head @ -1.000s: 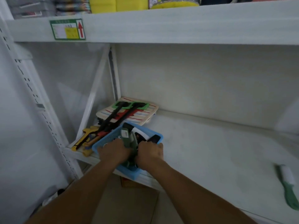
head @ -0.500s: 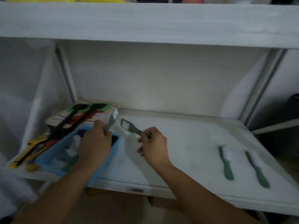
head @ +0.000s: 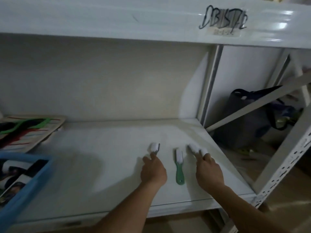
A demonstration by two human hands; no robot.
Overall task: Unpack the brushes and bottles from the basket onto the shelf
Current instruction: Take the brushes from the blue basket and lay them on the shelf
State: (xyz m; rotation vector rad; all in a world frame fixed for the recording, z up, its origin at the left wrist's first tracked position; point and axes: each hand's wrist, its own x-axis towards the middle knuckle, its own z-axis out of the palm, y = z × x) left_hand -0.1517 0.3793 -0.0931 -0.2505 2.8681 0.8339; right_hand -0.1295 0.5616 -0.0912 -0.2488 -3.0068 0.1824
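A green-handled brush (head: 179, 165) with white bristles lies on the white shelf (head: 104, 165), between my hands. My left hand (head: 154, 170) holds a brush (head: 155, 147) whose white bristle head sticks out past the fingers, low over the shelf. My right hand (head: 208, 172) covers the handle of another brush (head: 193, 147); a second white bristle head (head: 204, 150) shows just beside its fingertips. The blue basket (head: 25, 184) sits at the shelf's left front with dark and white items inside.
A striped board (head: 33, 132) carrying black, green and red tools lies behind the basket at the left. A white upright (head: 208, 84) ends the shelf at the right. Beyond it a dark bag (head: 249, 118) sits on the floor behind a slanted brace.
Both hands left the basket with a brush each and moved right to the brushes lying on the shelf. The view swung right, so the basket now sits at the left edge.
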